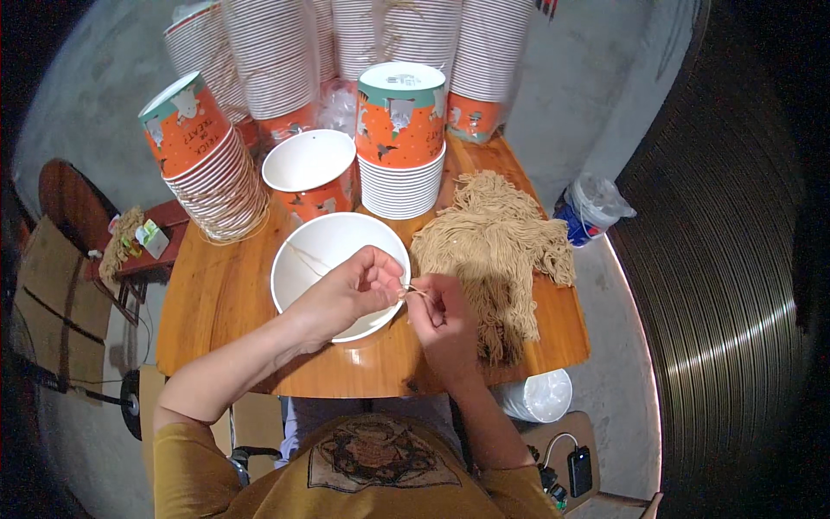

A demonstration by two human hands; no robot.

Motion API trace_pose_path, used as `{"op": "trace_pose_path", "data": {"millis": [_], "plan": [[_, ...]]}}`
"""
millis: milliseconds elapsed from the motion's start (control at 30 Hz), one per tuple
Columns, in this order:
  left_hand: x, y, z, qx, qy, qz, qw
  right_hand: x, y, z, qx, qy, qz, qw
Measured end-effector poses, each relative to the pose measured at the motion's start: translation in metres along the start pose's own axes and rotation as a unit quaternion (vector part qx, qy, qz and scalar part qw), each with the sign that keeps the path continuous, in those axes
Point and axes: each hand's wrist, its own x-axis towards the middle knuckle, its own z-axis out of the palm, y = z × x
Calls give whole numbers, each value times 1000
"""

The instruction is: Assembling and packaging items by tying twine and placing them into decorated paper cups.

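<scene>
A paper bucket with a white inside (298, 290) lies with its mouth toward me at the front of the table. At its right rim my left hand (346, 290) pinches a thin tan string (414, 291) with thumb and fingers. My right hand (441, 322) is closed on the same string just beside it, the fingertips of both hands almost touching. A strand of string (304, 258) also shows against the bucket's inside, left of my left hand. Right of the bucket lies a large heap of tan strings (484, 251), close to my right hand.
Behind stand an upright orange bucket (309, 173), an upside-down bucket stack (402, 130) and a leaning stack wound with string (203, 156). Tall wrapped bucket stacks (268, 60) line the back of the wooden table (216, 329). A blue pail (581, 212) stands right.
</scene>
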Motion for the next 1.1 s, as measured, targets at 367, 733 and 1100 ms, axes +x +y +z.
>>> {"op": "trace_pose_path", "data": {"millis": [367,733,1100], "plan": [[1,-6,-2,43,-7,26,999,9,6,-14,-250,-10,-218,943],[-3,-3,2,109,-17,56,992,21,-2,-31,236,-214,285,904],[-5,-2,2,113,-11,69,991,4,-5,-14,-83,-78,-29,993]]}}
